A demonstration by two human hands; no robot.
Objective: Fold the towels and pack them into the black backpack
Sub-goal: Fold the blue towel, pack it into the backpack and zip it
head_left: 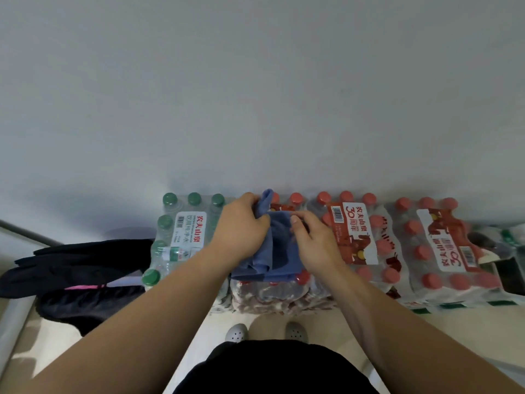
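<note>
Left hand (241, 223) on towel (279, 251); bottle pack (272, 294) beneath

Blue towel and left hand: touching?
Touching. The head view shows the left hand with its fingers curled round a bunched fold of the blue towel, with no gap between them.

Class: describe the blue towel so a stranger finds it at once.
Shrink-wrapped bottle packs line the grey wall. On a red-capped pack lies the blue towel, gripped by the left hand and right hand; it is the only blue cloth.
</note>
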